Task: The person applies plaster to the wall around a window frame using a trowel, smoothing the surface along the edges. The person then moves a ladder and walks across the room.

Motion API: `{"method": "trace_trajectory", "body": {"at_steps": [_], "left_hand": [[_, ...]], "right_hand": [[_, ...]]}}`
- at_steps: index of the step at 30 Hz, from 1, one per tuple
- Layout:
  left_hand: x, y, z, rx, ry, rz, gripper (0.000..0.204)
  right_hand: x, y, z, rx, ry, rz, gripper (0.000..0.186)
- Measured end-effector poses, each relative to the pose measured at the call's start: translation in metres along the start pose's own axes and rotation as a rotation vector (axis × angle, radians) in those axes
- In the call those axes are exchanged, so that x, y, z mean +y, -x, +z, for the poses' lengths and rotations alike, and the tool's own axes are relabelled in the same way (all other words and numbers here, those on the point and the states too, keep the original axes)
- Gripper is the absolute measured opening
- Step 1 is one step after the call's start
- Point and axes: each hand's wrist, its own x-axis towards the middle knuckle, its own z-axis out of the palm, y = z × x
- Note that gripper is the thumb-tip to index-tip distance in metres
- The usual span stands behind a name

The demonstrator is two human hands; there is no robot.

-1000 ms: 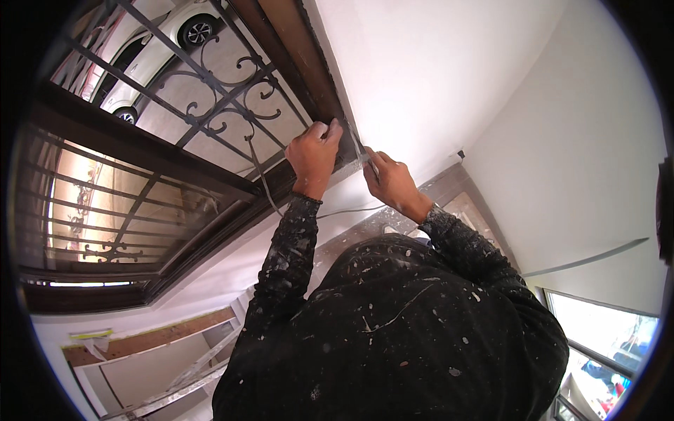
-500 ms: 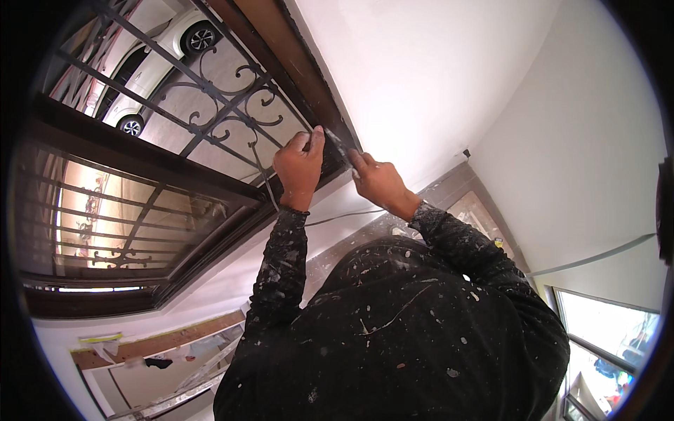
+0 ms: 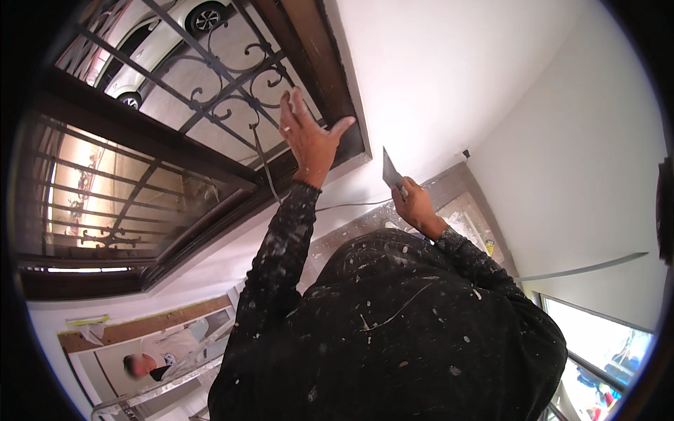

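Note:
My left hand (image 3: 311,140) is raised with spread fingers beside the dark wooden window frame (image 3: 335,84), its thumb over the frame's inner edge. Nothing shows in that hand. In my right hand (image 3: 417,205), lower and to the right, is a putty knife (image 3: 390,170) with its pointed-looking metal blade upward, apart from the white wall (image 3: 414,77). Those fingers are closed round its handle. Behind my left fingers stands a wrought-iron window grille (image 3: 217,84) with curled bars. Both dark sleeves are spotted with paint.
An open window sash (image 3: 140,189) with glass spreads to the left. A thin cable (image 3: 351,206) runs below the sill. At the lower left, another person (image 3: 165,354) is near a ladder-like frame (image 3: 158,396). Outside the grille stands a white car (image 3: 158,31).
My right hand has drawn the putty knife away from the frame's corner, down and to the right. My left hand has opened from closed fingers and lifted slightly. A person has appeared at lower left.

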Motion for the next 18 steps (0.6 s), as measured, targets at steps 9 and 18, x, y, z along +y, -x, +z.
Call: {"method": "trace_trajectory", "body": {"at_steps": [9, 18], "left_hand": [[-0.033, 0.08, 0.04, -0.333, -0.097, -0.065, 0.107], [-0.042, 0.22, -0.036, -0.396, 0.152, -0.194, 0.049]], "right_hand": [[0.001, 0.027, -0.025, -0.038, 0.034, 0.082, 0.021], [-0.041, -0.069, -0.029, -0.405, 0.341, -0.332, 0.014]]}}
